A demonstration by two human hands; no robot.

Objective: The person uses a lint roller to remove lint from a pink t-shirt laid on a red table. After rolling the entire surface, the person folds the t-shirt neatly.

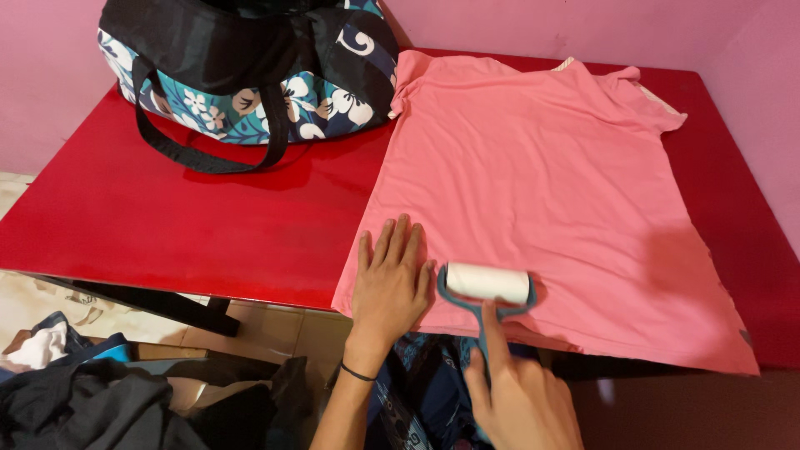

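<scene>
Your lint roller lies across the near hem of the pink shirt, its white roll touching the cloth and its teal frame running back toward you. Your right hand has its grip closed around the handle, with the forefinger stretched along the stem toward the roll; the lower part of the handle is hidden under your palm, so how the other fingers wrap it is hard to tell. Your left hand holds nothing: it lies flat and open, fingers spread, pressing on the shirt's near left corner just beside the roller. A thin dark band sits around that wrist.

The shirt is spread flat on the red desk, its neck end toward the pink wall and its hem along the desk's front edge. On the desk's far left stands a dark bag with a flower print, its straps drooping onto the red top, just beside the shirt's sleeve. Below the desk, at lower left, dark clothes lie in a heap.
</scene>
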